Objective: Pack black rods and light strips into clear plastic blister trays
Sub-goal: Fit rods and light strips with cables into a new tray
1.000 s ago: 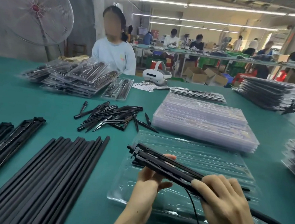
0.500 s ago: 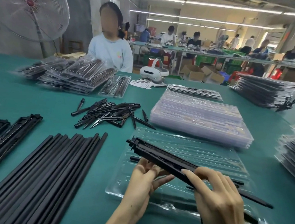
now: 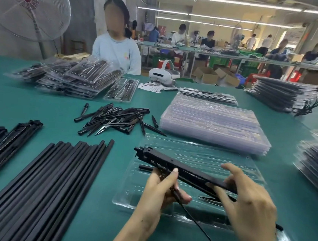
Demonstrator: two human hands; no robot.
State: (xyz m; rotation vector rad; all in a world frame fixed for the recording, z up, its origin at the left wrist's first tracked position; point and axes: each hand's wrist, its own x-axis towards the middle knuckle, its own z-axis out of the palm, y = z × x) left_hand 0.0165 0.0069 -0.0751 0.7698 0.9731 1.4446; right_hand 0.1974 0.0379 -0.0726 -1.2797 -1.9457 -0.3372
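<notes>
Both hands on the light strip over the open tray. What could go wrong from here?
1. The thin cable hangs loose from the light strip and could get pinched under it in the blister tray.
2. A black rod already lies in the tray under the strip; seating could knock it out of its slot.

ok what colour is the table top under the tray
Teal green table top, seen best in the head view, showing through the clear tray.

bare green table [image 3: 27, 105] lies open between the spike pile [image 3: 114, 118] and rod row [image 3: 48, 183].
</notes>
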